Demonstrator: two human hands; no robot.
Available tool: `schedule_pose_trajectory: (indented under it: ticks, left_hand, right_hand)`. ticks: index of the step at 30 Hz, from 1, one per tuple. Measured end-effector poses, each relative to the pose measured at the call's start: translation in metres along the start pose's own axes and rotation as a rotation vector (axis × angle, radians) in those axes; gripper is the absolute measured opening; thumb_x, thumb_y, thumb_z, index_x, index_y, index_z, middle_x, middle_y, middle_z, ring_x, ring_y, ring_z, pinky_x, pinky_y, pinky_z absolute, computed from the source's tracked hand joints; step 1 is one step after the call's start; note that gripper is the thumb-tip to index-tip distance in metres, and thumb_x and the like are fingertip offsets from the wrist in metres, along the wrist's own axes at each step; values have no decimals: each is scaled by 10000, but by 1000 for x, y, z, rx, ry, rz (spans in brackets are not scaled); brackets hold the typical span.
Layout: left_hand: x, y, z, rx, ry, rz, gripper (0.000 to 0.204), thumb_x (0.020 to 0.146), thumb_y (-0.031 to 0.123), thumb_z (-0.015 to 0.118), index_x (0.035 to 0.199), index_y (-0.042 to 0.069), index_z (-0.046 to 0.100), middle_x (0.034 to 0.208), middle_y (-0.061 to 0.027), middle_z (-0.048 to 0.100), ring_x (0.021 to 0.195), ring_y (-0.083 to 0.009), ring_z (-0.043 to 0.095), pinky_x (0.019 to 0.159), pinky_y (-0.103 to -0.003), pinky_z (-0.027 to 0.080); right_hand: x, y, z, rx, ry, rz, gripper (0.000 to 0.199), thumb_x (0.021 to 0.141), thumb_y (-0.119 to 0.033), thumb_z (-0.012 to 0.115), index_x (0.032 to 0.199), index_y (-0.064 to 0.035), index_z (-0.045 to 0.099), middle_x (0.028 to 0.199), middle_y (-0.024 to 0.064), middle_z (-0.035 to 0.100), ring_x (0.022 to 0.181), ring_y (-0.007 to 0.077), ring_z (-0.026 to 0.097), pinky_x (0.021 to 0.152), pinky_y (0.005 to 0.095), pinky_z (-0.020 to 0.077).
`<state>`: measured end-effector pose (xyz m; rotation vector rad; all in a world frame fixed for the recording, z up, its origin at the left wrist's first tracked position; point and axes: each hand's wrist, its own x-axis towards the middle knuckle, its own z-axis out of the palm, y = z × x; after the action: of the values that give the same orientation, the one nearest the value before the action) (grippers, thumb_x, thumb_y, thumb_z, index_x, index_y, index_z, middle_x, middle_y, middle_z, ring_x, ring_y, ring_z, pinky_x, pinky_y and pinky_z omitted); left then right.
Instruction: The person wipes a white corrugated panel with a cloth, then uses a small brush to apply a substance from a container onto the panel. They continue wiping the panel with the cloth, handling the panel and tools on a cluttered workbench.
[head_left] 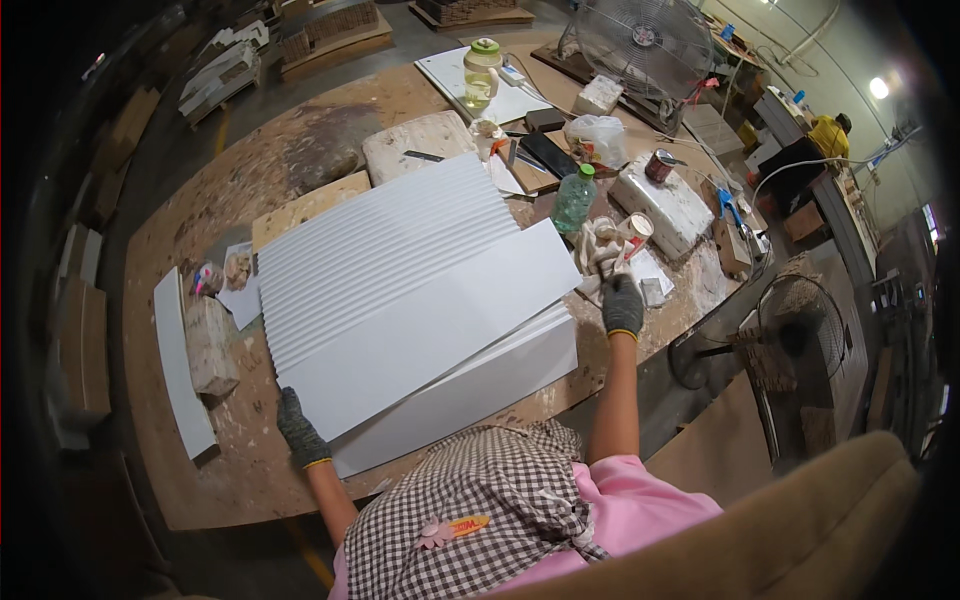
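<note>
A flat white board (430, 325) lies slightly askew on top of a stack of white boards (480, 385). My left hand (300, 430), in a grey glove with a yellow cuff, grips the top board at its near left corner. In a matching glove, my right hand (622, 305) reaches past the board's right end to a crumpled whitish rag (603, 245). Its fingers look closed beside the rag, on something dark I cannot make out. Behind the top board rise rows of ribbed white panel edges (380, 225). A small white and red tub (636, 228) stands by the rag.
A green bottle (574, 200), a dark can (659, 166) on a white block (662, 208) and a phone (548, 156) sit beyond my right hand. A jug (481, 75) and fan (640, 45) stand farther back. Left lie a wrapped block (210, 345) and white strip (182, 360).
</note>
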<state>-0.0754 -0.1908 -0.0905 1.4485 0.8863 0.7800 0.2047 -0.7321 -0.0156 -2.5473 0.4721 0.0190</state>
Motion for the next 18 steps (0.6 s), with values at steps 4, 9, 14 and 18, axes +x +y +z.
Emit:
schedule_pose_trajectory:
  ticks: [4,9,14,18]
  left_hand:
    - [-13,43,34,35,-11,-53,348,933,246,572,1092,-58,631,1015,-60,632,892,-158,561,829,-291,459]
    - [-2,40,27,189,-53,-58,377,929,261,565,1090,-74,623,999,-74,637,876,-164,556,820,-299,458]
    - [1,41,33,237,-19,-133,383,926,271,555,1073,-74,628,975,-76,643,852,-180,551,815,-315,455]
    - [4,37,32,336,-43,-51,380,930,277,546,1055,-71,636,968,-97,660,848,-200,563,822,-324,455]
  right_hand:
    - [4,-26,-7,804,22,-429,321,817,-114,685,1131,-54,661,972,128,712,881,204,673,801,301,507]
    - [2,-71,24,510,-162,-265,312,805,-153,691,1107,-74,692,971,123,717,884,192,674,808,300,505]
    - [1,-71,38,456,-134,-267,312,812,-216,677,1096,-89,700,1018,119,709,889,234,682,827,325,504]
    - [4,-69,40,472,-124,-246,299,816,-209,672,1087,-87,704,1023,127,707,894,230,681,827,322,504]
